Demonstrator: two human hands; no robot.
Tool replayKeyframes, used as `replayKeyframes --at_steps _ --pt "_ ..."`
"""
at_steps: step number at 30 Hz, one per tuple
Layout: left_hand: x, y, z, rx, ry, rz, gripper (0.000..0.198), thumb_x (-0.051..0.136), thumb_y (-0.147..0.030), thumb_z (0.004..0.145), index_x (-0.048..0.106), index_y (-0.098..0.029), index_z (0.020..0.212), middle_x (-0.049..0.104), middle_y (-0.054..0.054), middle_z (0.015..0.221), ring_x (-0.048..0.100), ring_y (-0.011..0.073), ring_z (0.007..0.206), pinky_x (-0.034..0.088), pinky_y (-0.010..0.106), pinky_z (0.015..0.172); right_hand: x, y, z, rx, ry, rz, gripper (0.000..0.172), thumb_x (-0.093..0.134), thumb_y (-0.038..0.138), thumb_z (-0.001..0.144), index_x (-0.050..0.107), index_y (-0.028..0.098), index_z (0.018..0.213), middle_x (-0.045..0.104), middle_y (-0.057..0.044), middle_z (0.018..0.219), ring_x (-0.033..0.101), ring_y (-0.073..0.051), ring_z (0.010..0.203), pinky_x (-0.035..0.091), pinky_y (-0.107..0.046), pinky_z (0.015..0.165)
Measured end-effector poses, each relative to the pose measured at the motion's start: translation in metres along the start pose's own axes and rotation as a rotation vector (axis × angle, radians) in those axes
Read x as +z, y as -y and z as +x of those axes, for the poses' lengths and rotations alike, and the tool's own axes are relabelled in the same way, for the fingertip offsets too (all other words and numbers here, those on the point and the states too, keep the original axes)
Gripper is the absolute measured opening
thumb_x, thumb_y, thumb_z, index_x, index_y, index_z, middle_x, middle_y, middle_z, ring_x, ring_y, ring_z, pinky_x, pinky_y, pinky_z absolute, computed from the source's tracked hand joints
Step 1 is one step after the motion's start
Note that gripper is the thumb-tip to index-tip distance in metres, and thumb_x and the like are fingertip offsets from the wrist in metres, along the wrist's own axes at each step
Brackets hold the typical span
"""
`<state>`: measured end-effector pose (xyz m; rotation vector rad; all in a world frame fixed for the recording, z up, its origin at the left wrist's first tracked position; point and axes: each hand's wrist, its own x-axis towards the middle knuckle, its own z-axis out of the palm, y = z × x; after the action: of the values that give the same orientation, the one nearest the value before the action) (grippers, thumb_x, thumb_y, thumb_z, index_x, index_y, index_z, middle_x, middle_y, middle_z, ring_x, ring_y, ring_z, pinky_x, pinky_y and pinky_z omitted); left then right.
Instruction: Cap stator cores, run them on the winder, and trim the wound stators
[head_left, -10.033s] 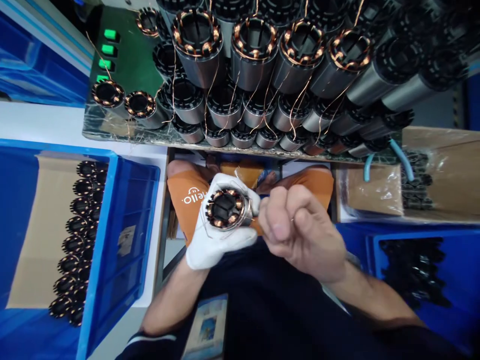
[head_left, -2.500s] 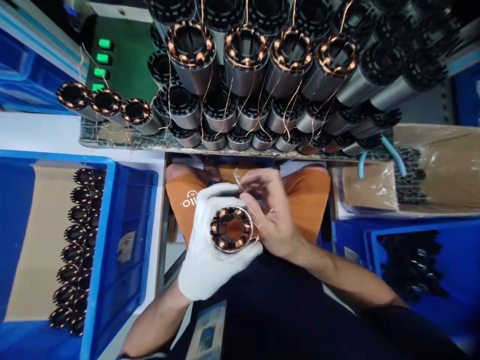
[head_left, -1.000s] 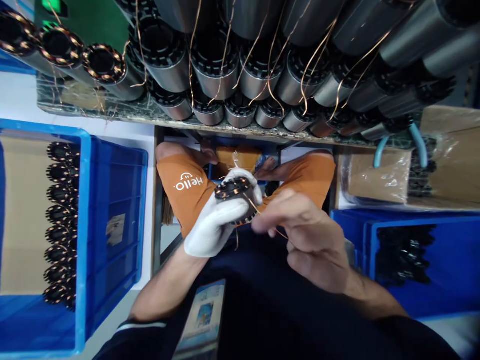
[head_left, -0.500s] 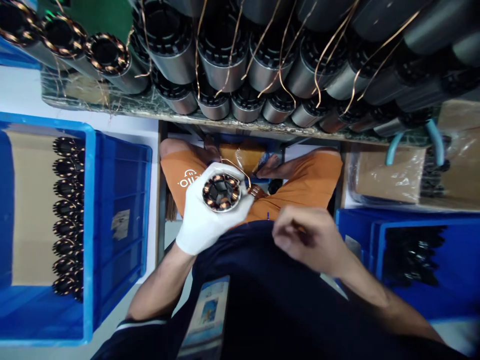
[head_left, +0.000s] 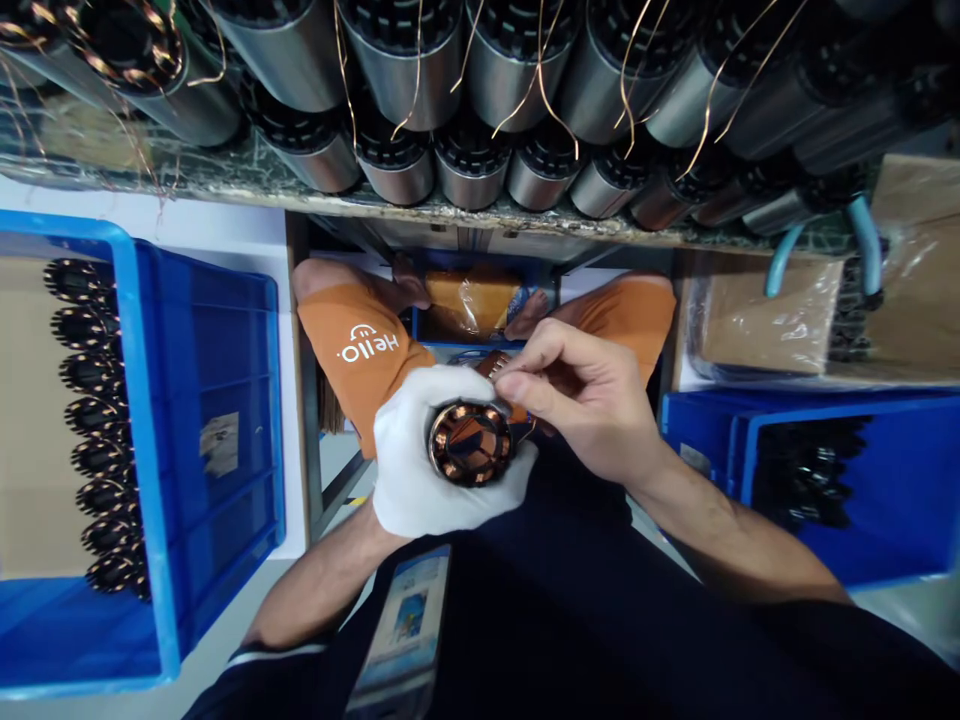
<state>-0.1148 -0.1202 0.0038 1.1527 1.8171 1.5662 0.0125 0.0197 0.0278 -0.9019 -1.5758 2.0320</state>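
My left hand [head_left: 427, 460], in a white glove, is wrapped round a motor stator [head_left: 436, 465] in front of my lap. The stator's round open end faces up towards me, with copper windings ringed inside its rim. Bare and pinched, my right hand [head_left: 592, 400] has its thumb and forefinger together at the stator's upper right edge, by the gloved fingers. What lies between those fingertips is too small to make out. A short bit of copper wire [head_left: 531, 430] shows at the stator's right side.
Metal stator cylinders [head_left: 397, 170] with loose copper wires crowd the bench edge [head_left: 450, 212] ahead. On the left stands a blue crate [head_left: 169, 560] with wound cores [head_left: 97, 415]. Blue-handled pliers [head_left: 866, 240] hang over the bench at right, above another blue crate [head_left: 900, 500] with black parts.
My right hand has moved up and left to the stator, its fingertips now pinched at the rim. The left hand has brought the stator slightly nearer and to the right.
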Motion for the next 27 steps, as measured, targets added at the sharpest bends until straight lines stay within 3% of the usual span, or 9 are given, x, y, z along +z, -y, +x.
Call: replayKeyframes --at_steps 3,7,11,15,18,21,22,24,27 --pt "-0.008 -0.002 0.004 -0.016 0.054 -0.063 0.055 0.094 -0.016 0.072 0.067 -0.03 0.118 0.077 0.0 0.104 0.076 0.024 0.09 0.061 0.042 0.082 -0.017 0.007 0.002 -0.071 -0.042 -0.112 0.03 0.091 0.046 0.104 0.081 0.023 0.088 0.071 0.003 0.08 0.053 -0.01 0.059 0.042 -0.026 0.052" --pt "-0.018 -0.009 0.021 -0.048 0.134 -0.034 0.046 0.086 -0.011 0.072 0.065 -0.026 0.111 0.07 0.001 0.106 0.072 0.0195 0.091 0.058 0.037 0.083 -0.035 0.022 -0.005 -0.472 -0.123 -0.503 0.012 0.098 0.035 0.098 0.088 0.029 0.099 0.082 -0.002 0.104 0.069 -0.015 0.075 0.057 -0.031 0.066" --pt "-0.02 -0.017 0.028 0.0 0.233 0.017 0.043 0.086 -0.013 0.074 0.064 -0.024 0.109 0.072 0.001 0.104 0.071 0.0176 0.09 0.059 0.032 0.082 -0.04 0.027 -0.013 -0.626 0.155 -0.817 0.015 0.09 0.029 0.106 0.087 0.029 0.121 0.09 0.001 0.109 0.078 -0.013 0.075 0.061 -0.03 0.071" --pt "-0.021 -0.016 0.024 0.006 0.297 0.174 0.038 0.087 -0.02 0.083 0.065 -0.024 0.113 0.077 0.001 0.108 0.077 0.0188 0.097 0.062 0.032 0.091 -0.057 0.018 -0.008 -0.825 0.314 -0.974 0.011 0.075 0.018 0.115 0.084 0.024 0.116 0.093 0.001 0.114 0.086 -0.014 0.084 0.064 -0.029 0.071" --pt "-0.019 -0.008 0.02 0.135 0.284 0.453 0.032 0.085 -0.023 0.087 0.066 -0.024 0.113 0.078 0.003 0.108 0.08 0.0222 0.096 0.061 0.034 0.087 -0.064 0.015 -0.006 -0.607 0.288 -1.091 0.028 0.068 0.009 0.113 0.082 0.023 0.133 0.087 -0.004 0.139 0.088 -0.021 0.116 0.073 -0.032 0.093" --pt "-0.014 -0.004 0.018 0.219 0.304 0.736 0.029 0.083 -0.024 0.087 0.07 -0.024 0.112 0.077 0.004 0.109 0.079 0.0235 0.084 0.056 0.037 0.073 -0.053 0.018 -0.012 -0.389 0.305 -1.042 0.061 0.062 0.01 0.112 0.056 0.018 0.171 0.061 -0.016 0.176 0.074 -0.029 0.148 0.07 -0.042 0.115" --pt "-0.012 -0.005 0.017 0.233 0.32 0.781 0.028 0.083 -0.024 0.086 0.071 -0.024 0.111 0.076 0.004 0.109 0.078 0.0232 0.08 0.054 0.037 0.069 -0.047 0.018 -0.014 -0.349 0.345 -1.016 0.066 0.058 0.01 0.112 0.047 0.016 0.177 0.061 -0.019 0.175 0.074 -0.03 0.147 0.069 -0.044 0.114" --pt "-0.009 -0.009 0.016 0.249 0.357 0.79 0.026 0.083 -0.024 0.084 0.073 -0.024 0.108 0.076 0.005 0.108 0.076 0.0221 0.075 0.052 0.038 0.066 -0.038 0.017 -0.018 -0.254 0.47 -1.003 0.06 0.05 0.009 0.112 0.047 0.013 0.172 0.078 -0.019 0.148 0.082 -0.029 0.121 0.07 -0.043 0.097" --pt "-0.01 -0.018 0.016 0.232 0.396 0.67 0.029 0.085 -0.024 0.083 0.074 -0.025 0.109 0.077 0.003 0.11 0.075 0.0193 0.076 0.054 0.036 0.068 -0.038 0.018 -0.018 -0.107 0.613 -0.958 0.023 0.049 0.017 0.117 0.061 0.017 0.137 0.079 -0.009 0.11 0.075 -0.023 0.089 0.058 -0.036 0.077"
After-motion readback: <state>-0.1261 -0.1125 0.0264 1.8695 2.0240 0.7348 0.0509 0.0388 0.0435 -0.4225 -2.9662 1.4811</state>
